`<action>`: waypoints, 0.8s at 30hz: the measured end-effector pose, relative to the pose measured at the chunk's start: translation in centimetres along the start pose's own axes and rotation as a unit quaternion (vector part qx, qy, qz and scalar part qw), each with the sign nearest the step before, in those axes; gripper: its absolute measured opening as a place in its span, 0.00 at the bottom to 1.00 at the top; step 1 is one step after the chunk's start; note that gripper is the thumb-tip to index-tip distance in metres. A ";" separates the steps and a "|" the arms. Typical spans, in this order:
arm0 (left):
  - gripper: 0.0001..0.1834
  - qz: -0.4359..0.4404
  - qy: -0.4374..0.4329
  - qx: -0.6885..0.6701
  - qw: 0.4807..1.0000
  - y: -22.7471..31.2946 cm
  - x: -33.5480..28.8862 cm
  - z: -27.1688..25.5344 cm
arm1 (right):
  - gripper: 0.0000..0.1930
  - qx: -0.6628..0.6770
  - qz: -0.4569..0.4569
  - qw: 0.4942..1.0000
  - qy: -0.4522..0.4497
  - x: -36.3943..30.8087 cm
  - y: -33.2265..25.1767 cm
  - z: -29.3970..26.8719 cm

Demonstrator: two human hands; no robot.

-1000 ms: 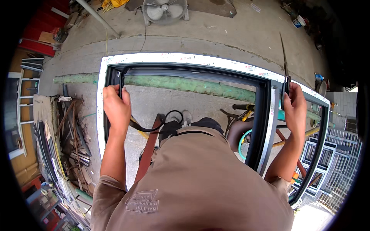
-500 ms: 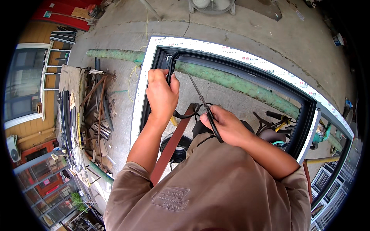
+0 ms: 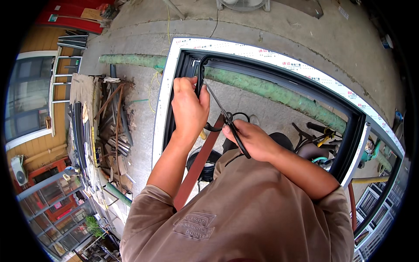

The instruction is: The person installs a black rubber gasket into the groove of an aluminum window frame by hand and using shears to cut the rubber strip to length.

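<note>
- The left hand (image 3: 188, 107) is closed, pinching a black rubber gasket strip (image 3: 218, 107) at the far left corner of the dark window frame (image 3: 349, 131).
- The right hand (image 3: 248, 139) grips the same strip lower down, just right of the left hand.
- The strip runs taut between both hands.
- A green pipe (image 3: 270, 89) lies beyond the frame.

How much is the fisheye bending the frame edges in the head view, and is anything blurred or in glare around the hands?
Head view: the window frame bows strongly toward the rim, and the corners are black. Even daylight, no harsh glare. The left hand and right hand on the black rubber strip are sharp; only the rim areas look soft.
</note>
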State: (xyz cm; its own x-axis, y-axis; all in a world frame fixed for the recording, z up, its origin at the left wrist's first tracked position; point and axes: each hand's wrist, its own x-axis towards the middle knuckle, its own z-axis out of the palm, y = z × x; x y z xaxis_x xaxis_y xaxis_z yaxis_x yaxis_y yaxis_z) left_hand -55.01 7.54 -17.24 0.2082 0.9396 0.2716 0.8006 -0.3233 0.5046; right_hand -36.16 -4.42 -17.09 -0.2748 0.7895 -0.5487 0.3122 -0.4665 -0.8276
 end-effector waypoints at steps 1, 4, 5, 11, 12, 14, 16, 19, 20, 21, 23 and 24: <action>0.15 0.005 -0.003 0.000 1.000 -0.1 0.0 -0.1 | 0.45 -0.005 -0.010 1.000 0.005 0.2 0.4 0.1; 0.17 -0.005 -0.022 -0.004 1.000 0.1 0.0 -0.6 | 0.44 -0.015 -0.022 1.000 0.013 0.3 0.5 0.2; 0.17 -0.013 -0.031 -0.008 0.999 0.2 -0.1 -0.7 | 0.44 -0.018 -0.023 0.999 0.015 0.2 0.5 0.3; 0.15 -0.041 -0.063 -0.089 0.993 -0.1 -0.4 -0.8 | 0.40 0.026 -0.061 0.997 0.027 0.5 1.2 1.5; 0.14 -0.051 -0.071 -0.100 0.991 -0.3 -0.5 -0.7 | 0.40 0.032 -0.063 0.997 0.027 0.5 1.3 1.6; 0.13 -0.069 -0.087 -0.117 0.987 -0.6 -0.7 -0.6 | 0.39 0.043 -0.069 0.996 0.026 0.6 1.4 1.8; 0.13 -0.083 -0.098 -0.124 0.984 -0.5 -0.5 -0.9 | 0.39 0.055 -0.050 0.997 0.011 0.3 0.8 1.6; 0.13 -0.078 -0.097 -0.116 0.986 -0.6 -0.3 -0.9 | 0.39 0.060 -0.044 0.997 0.005 0.1 0.3 1.3; 0.12 -0.072 -0.094 -0.111 0.987 -0.7 -0.3 -1.0 | 0.39 0.059 -0.045 0.997 0.006 0.1 0.2 1.3; 0.12 -0.072 -0.093 -0.109 0.987 -0.8 -0.3 -1.0 | 0.39 0.057 -0.045 0.997 0.006 0.2 0.3 1.4; 0.12 -0.069 -0.094 -0.106 0.988 -0.9 -0.2 -1.1 | 0.39 0.053 -0.046 0.997 0.007 0.5 0.8 1.6; 0.12 -0.079 -0.097 -0.120 0.985 -0.8 -0.1 -1.1 | 0.39 0.045 -0.050 0.998 0.014 0.6 1.0 1.6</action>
State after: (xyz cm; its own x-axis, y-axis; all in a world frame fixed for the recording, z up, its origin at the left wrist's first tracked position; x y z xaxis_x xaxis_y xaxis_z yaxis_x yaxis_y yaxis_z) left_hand -56.32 7.57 -16.82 0.2131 0.9767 0.0247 0.6810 -0.1666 0.7131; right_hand -37.49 -5.06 -18.40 -0.2749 0.8445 -0.4597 0.2009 -0.4171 -0.8864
